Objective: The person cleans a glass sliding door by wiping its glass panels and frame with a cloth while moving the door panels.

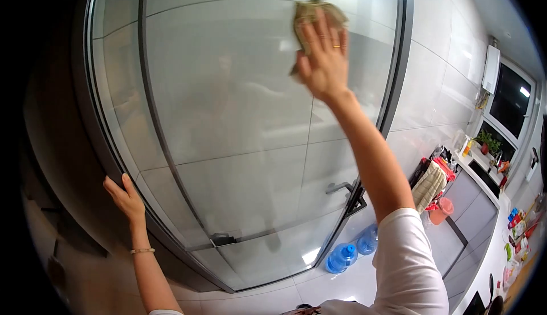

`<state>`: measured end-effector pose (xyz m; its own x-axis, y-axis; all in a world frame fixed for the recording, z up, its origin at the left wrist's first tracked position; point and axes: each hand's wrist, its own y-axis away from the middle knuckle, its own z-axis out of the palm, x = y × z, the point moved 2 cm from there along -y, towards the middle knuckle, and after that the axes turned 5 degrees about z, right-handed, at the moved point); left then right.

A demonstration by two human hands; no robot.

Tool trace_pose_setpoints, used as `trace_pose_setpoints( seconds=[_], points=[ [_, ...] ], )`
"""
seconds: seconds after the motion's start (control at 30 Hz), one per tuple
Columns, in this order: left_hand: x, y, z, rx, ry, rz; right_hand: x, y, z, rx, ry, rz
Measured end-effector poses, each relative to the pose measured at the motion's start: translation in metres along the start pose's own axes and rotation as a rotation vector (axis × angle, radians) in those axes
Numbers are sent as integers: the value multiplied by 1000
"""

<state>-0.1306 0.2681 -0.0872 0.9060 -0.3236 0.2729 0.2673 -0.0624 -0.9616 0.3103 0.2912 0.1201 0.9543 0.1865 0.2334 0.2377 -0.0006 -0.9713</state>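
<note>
A glass door (245, 110) in a dark frame (401, 58) fills the middle of the view. High on its right part, my right hand (327, 58) presses a crumpled olive-brown cloth (302, 16) against the glass, fingers spread over it. The hand is a little blurred. Low on the left, my left hand (126, 200) grips the dark upright edge of the frame, thumb toward the glass side. The door handle (356, 201) sits below my right forearm, near the right edge of the door.
Blue water jugs (342, 258) stand on the floor by the door's lower right corner. Farther right are a hanging towel (431, 185), a pink bin (442, 210), and a white counter (490, 241) with several items. A potted plant (487, 142) stands near the window (507, 101).
</note>
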Motion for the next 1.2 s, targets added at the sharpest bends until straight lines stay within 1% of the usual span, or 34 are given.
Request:
trace_pose_setpoints(
  seconds=[0.07,0.1,0.2,0.23,0.27,0.33,0.4,0.47,0.5,0.53,0.6,0.67,0.7,0.8,0.87,0.93,1.0,1.13,1.2],
  points=[
    [-3,1,0,4,20,2,45,6,-4,58,39,51],
    [-4,2,0,-2,37,-16,72,10,-1,102,-3,55],
    [-4,3,2,44,-12,19,136,24,-7,98,-2,195],
    [-8,5,3,30,-7,4,158,29,-5,91,-4,260],
    [-7,5,3,39,-13,0,170,30,-8,93,28,270],
    [-4,5,2,34,-34,0,177,32,-5,138,35,256],
    [-3,6,2,18,-39,-30,176,31,-2,126,-15,332],
    [-4,6,2,11,-49,-53,180,31,3,193,-92,272],
    [-5,7,4,20,-58,-35,179,31,7,254,-82,250],
    [-4,7,4,26,-66,-15,180,31,10,261,-72,258],
    [1,5,2,24,-70,-22,167,26,10,292,-59,268],
    [1,5,2,-4,-37,-54,143,15,6,280,-57,177],
    [3,4,1,2,-52,-27,127,10,8,270,-59,153],
    [1,5,3,30,-74,-22,63,-15,12,257,-26,89],
    [3,4,1,15,-57,-35,23,-34,18,236,10,104],
    [8,2,-1,-14,-9,-87,-18,-54,21,244,-32,98],
    [8,2,0,-22,-16,-98,-62,-75,25,252,-18,64],
    [11,1,-4,-58,68,-90,-154,-109,34,260,-24,-15],
    [12,1,-4,-34,79,-71,-198,-121,35,275,-26,-48]
  ],
)
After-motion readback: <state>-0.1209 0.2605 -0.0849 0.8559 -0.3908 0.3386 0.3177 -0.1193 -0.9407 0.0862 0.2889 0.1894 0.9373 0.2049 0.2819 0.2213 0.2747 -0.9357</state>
